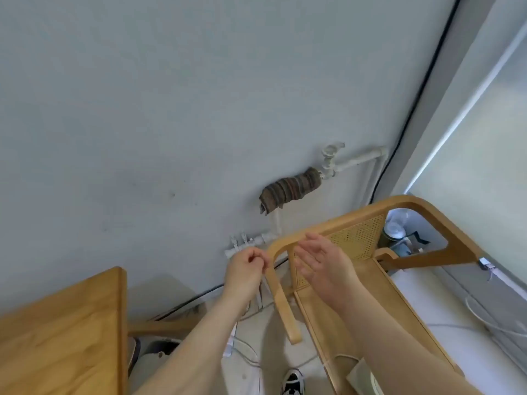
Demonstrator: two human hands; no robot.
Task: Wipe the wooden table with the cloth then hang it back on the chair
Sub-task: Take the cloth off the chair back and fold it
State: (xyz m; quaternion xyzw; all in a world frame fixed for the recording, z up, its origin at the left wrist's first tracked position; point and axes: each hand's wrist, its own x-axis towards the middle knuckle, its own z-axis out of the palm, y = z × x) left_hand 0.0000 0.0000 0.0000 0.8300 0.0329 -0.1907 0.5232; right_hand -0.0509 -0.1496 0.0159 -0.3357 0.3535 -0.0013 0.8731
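Left hand (246, 266) curled shut on nothing visible, right hand (322, 262) open, near light bentwood cane-backed chair (356, 220). No cloth seen; honey-coloured wooden table (62, 332) probably not wiped yet.

The wooden table (61, 334), down and left of the curled left hand (247, 270), runs off the left and bottom edges, so most of its top stays unseen. The chair (359, 220) under the open right hand (323, 267) is cut by the bottom edge, its seat partly hidden behind the right forearm. A black-and-white shoe (293, 382) below both hands is clipped at the bottom edge.
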